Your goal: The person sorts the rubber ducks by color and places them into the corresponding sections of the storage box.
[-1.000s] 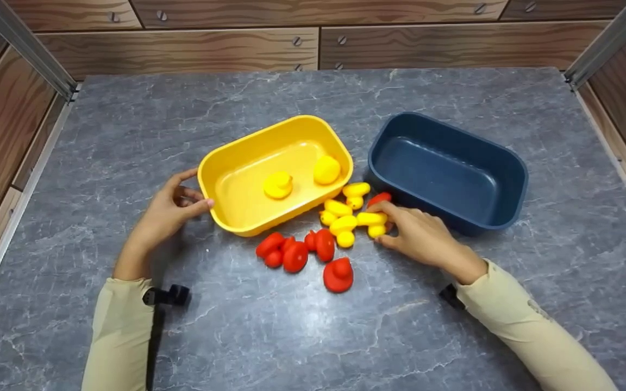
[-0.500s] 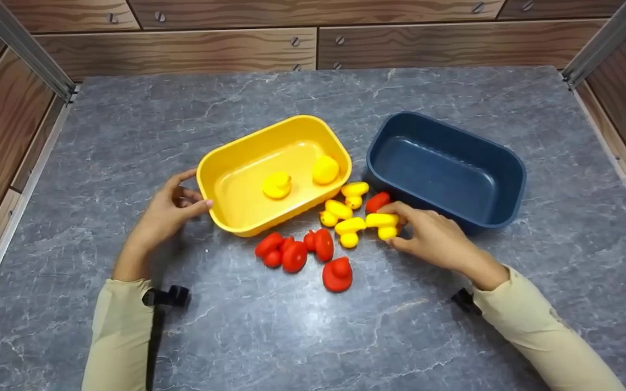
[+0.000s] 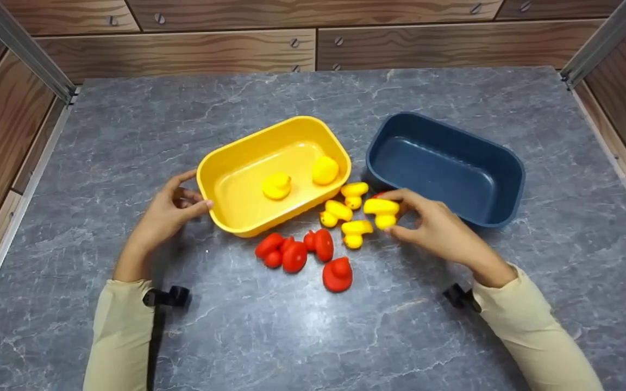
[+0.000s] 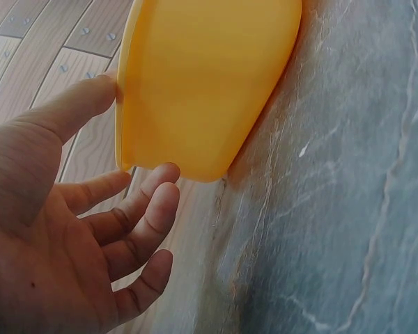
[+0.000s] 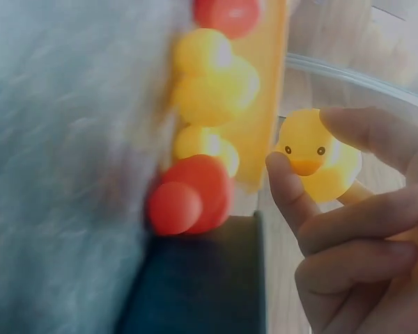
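My right hand (image 3: 435,225) pinches a yellow rubber duck (image 5: 320,156) between thumb and fingers. In the right wrist view its face shows, and it is off the table. My left hand (image 3: 163,212) touches the left end of the yellow bin (image 3: 248,227) with thumb and fingertips, not wrapped round it. Two yellow ducks, one of them (image 3: 276,186), lie in that bin. Three loose yellow ducks, among them one on its side (image 3: 355,233), lie by its right front corner. A red duck (image 5: 195,195) beside the blue bin is mostly hidden by my right hand in the head view.
The dark blue bin (image 3: 443,193) stands right of the yellow one, nothing seen inside. Several red ducks, including an upright one (image 3: 338,275), lie in front of the yellow bin. Wood-patterned walls (image 3: 182,51) border the grey marbled table (image 3: 269,336).
My right hand has drawn a yellow duck away from the cluster and raised it. A neighbouring yellow duck has shifted slightly right. My left hand stays at the yellow bin.
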The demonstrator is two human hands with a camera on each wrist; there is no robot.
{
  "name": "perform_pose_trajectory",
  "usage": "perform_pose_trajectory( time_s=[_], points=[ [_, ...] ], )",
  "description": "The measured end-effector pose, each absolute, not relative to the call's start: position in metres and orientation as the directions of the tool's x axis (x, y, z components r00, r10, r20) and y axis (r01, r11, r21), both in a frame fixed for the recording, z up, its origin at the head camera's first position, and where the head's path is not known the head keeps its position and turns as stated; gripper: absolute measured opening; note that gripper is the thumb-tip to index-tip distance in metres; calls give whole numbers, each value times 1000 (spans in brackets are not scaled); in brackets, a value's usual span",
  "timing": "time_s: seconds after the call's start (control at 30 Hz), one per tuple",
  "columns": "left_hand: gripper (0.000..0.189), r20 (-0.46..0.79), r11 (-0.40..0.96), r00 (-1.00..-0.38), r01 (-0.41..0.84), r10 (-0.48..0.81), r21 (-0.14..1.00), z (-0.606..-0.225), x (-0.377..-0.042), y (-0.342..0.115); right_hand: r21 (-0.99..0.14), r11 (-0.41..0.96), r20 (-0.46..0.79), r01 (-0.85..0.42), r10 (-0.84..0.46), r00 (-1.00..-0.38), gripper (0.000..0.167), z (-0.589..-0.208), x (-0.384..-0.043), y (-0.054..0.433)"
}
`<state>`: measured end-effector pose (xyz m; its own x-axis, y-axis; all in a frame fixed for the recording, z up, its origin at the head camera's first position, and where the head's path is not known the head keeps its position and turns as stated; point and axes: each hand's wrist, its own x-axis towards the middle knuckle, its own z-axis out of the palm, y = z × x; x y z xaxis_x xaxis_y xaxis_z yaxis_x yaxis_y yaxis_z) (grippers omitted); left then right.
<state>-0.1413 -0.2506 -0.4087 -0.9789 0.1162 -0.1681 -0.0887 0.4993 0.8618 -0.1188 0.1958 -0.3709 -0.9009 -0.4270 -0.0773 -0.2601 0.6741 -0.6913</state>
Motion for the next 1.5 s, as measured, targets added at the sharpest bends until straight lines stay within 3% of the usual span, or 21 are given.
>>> perform_pose_trajectory(
  time_s=[0.67, 0.93, 1.5],
  points=[
    [74, -197, 498, -975, -120, 105, 859, -410, -141, -249, -924, 345, -11, -165, -456, -890, 50, -356, -140, 144],
    [73, -181, 503, -977, -102, 110, 858, -409, -142, -250, -921, 372, -69, -116, -448, -891, 51, -356, -152, 129],
    [75, -187, 498, -976, -107, 113, 860, -407, -141, -250, -885, 440, -51, -155, -423, -905, 53, -350, -171, 98]
  ],
)
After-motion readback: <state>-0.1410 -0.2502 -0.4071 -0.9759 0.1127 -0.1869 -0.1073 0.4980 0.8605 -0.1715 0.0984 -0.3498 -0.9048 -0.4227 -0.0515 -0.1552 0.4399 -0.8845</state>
